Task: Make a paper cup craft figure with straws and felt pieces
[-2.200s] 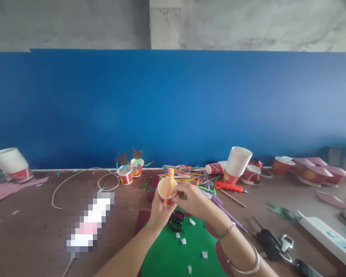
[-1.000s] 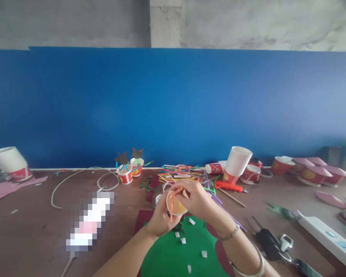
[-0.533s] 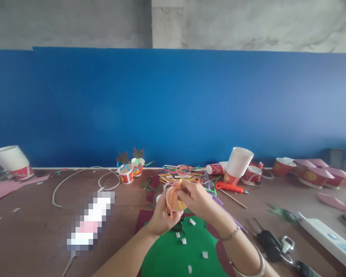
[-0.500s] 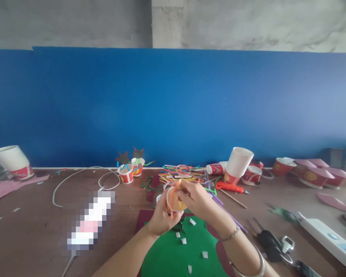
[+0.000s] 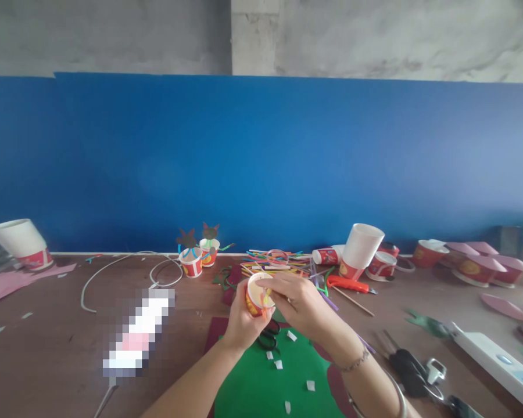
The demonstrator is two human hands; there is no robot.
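My left hand is wrapped round a red-and-white paper cup, its opening tilted up toward me. Over the cup's near right side hangs an orange and yellow strip that looks like a straw. My right hand closes on this strip at the rim, its index finger reaching over the opening. The fingertips partly hide the strip. Below the hands lie black-handled scissors on a green sheet.
Small white paper scraps dot the green sheet. Behind the hands lie many coloured straws. Two decorated cups stand by the blue wall. To the right are stacked white cups, an orange utility knife, keys and a power strip.
The cup has tipped, showing more of its red side. The orange strip, earlier lying across the opening, now hangs over the near right rim. My right hand has shifted slightly down.
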